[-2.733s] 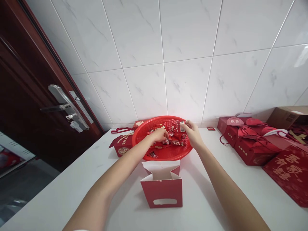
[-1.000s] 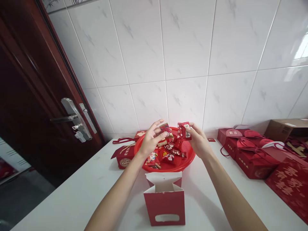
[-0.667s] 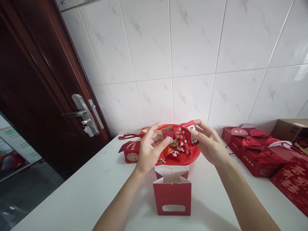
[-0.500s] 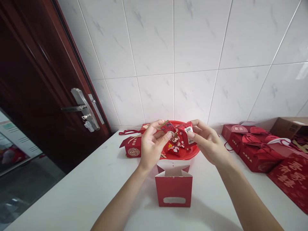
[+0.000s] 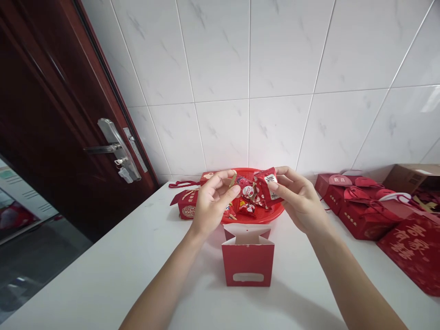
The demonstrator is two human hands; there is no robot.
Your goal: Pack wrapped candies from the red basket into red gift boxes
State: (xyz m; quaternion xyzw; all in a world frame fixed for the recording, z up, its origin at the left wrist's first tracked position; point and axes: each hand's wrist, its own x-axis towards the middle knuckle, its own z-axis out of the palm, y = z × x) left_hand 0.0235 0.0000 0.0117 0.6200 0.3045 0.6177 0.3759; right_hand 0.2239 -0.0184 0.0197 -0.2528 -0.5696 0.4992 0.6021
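Observation:
My left hand [image 5: 215, 199] pinches a small wrapped candy [image 5: 233, 179], turned so that mostly its gold edge shows between thumb and fingers. In my right hand [image 5: 297, 197] is a red snack packet [image 5: 268, 185] with a white label and dark characters, gripped between thumb and fingers. Both hands are raised over a red plastic basket [image 5: 275, 214], which holds several wrapped candies [image 5: 246, 207]. Nearer to me, below the hands, a red paper box [image 5: 248, 263] stands upright with its top flaps open and a pale oval on its front.
Closed red gift boxes [image 5: 357, 201] crowd the table's right side, by a brown carton [image 5: 409, 176]. Another red box [image 5: 187, 204] lies left of the basket. A tiled wall [image 5: 223, 133] bounds the back, and a dark door [image 5: 68, 114] stands at left.
My hands have moved slightly apart. The candy in my left hand has turned edge-on, while the right hand keeps the red packet. The view has shifted a little.

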